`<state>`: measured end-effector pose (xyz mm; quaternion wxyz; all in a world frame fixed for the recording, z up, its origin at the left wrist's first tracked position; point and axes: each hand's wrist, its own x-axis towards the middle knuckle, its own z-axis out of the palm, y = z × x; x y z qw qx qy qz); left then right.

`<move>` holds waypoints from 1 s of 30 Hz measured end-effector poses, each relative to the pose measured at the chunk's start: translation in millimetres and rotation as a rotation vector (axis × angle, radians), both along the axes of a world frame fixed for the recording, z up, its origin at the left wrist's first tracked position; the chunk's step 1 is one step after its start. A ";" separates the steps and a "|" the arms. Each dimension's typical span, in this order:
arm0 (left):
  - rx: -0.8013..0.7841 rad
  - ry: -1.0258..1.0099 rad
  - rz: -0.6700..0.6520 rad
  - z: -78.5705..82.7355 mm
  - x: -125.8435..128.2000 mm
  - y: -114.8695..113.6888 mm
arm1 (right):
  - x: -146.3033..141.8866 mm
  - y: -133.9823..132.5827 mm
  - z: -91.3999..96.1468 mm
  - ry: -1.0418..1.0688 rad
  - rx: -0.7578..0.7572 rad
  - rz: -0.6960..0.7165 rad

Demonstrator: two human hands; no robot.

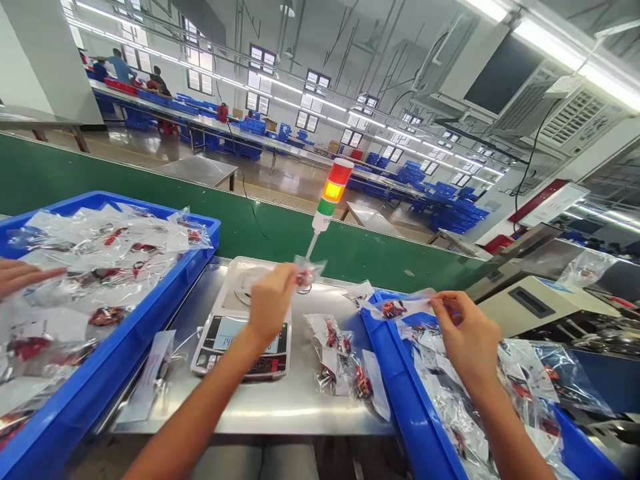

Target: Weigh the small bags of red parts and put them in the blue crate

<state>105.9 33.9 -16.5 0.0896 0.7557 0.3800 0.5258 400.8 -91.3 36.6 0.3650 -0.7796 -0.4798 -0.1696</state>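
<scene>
My left hand, slightly blurred, is above a white digital scale. Its fingers are closed on a small clear plastic bag with red bits inside, over the far right side of the scale. My right hand pinches the end of another clear bag, which has a clump of red, orange and dark parts in it. That bag hangs over the near-left rim of the right blue tray. Several similar bags lie on the metal table between scale and tray.
A large blue tray full of bagged parts stands at left, with another person's hand above it. Behind the scale rises a signal light, lit yellow. A cream machine stands at right. A green barrier runs behind.
</scene>
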 end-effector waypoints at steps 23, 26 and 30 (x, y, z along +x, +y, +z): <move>-0.072 -0.045 0.885 -96.6 -145.8 -93.0 | 18.3 -24.6 -13.0 0.017 -0.043 -0.092; 0.082 -0.119 0.515 -37.1 -111.2 -32.4 | 10.4 -29.1 -12.8 0.064 -0.040 -0.037; 0.107 0.034 0.143 -11.1 -88.4 24.9 | -6.5 -32.1 -19.6 0.104 -0.052 0.062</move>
